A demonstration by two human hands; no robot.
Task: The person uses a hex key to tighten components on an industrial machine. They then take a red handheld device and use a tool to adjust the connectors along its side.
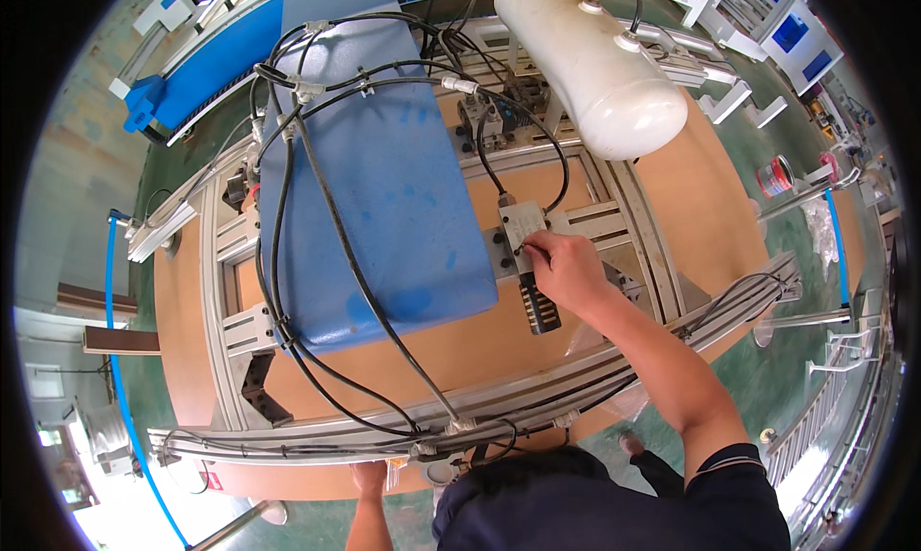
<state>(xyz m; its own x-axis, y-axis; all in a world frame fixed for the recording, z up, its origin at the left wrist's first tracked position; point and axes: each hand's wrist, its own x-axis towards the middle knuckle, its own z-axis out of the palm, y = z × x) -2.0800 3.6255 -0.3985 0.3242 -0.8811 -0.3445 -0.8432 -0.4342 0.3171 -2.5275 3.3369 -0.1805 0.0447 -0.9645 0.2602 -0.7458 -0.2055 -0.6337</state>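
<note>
My right hand (568, 271) reaches across the aluminium frame to a grey rectangular metal block (523, 222), probably a valve. Its thumb and fingertips are pinched together at the block's face; anything between them is too small to make out. Below the block, a black ribbed piece (539, 306) extends toward me, partly behind the hand. Black hoses (489, 167) run to the block's far end. Down at the near side, my left hand (367, 476) is at the front aluminium rail (317, 445). The rail hides its fingers, so their grip does not show.
A large blue housing (384, 196) fills the frame's left middle, with black hoses (336, 201) draped over it. A white cylindrical tank (614, 81) stands at the far right. Brown board (700, 187) lies beneath the frame. A red-and-white can (775, 176) is farther right.
</note>
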